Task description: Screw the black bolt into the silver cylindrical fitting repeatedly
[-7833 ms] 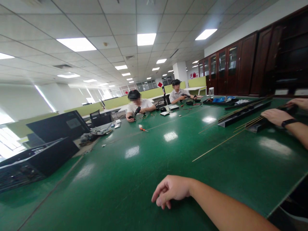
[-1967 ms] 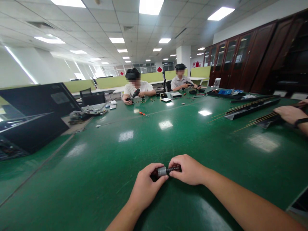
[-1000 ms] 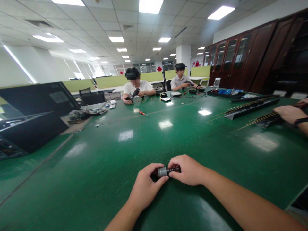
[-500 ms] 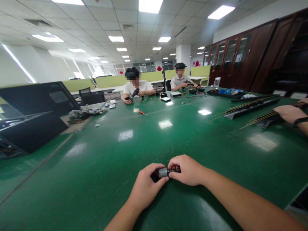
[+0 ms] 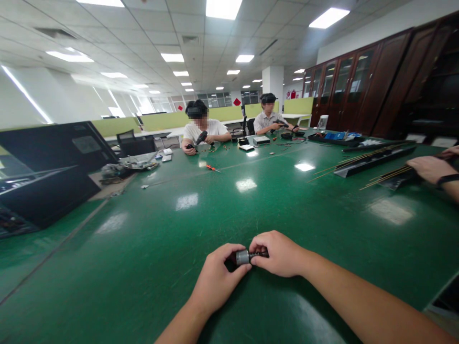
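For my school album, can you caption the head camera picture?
Left hand and right hand hold a grey-and-black part at a green table.

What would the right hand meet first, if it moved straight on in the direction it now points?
Probably the silver cylinder, held in the left hand; the right hand grips the dark ridged shaft beside it. The exact gap in depth is unclear.

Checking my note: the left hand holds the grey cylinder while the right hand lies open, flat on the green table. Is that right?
Not quite: the right hand is not lying open on the green table; the head view shows it gripping the thin dark shaft. The left hand does hold the grey cylinder.
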The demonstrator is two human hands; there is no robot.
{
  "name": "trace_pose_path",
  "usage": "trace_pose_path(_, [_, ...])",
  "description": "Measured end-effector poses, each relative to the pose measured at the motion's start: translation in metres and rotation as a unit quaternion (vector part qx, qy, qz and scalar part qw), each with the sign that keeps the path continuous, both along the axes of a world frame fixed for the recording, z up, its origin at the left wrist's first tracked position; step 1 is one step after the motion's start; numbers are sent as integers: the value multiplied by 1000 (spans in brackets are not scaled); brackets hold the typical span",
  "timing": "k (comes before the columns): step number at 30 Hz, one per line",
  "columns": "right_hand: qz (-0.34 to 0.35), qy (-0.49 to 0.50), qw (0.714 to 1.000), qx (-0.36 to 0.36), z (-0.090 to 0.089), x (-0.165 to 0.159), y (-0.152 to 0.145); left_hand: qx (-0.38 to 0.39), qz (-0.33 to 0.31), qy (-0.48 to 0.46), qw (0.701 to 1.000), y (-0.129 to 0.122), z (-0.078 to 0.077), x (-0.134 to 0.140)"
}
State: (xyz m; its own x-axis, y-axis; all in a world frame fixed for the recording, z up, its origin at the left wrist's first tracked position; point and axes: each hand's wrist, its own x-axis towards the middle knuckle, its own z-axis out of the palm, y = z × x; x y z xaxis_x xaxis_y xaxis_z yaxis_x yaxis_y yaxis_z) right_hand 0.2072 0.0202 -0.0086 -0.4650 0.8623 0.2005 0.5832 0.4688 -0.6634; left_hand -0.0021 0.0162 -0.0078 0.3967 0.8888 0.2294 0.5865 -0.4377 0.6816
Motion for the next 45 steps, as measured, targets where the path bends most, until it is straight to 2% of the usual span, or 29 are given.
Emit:
trace_pose_path(13, [2, 4, 1000, 4, -3, 0, 1, -9, 8, -1, 1000, -1, 3, 2])
trace_pose_path(45, [6, 3, 1000, -12, -5, 0, 1, -9, -20, 18, 1000, 0, 3, 2])
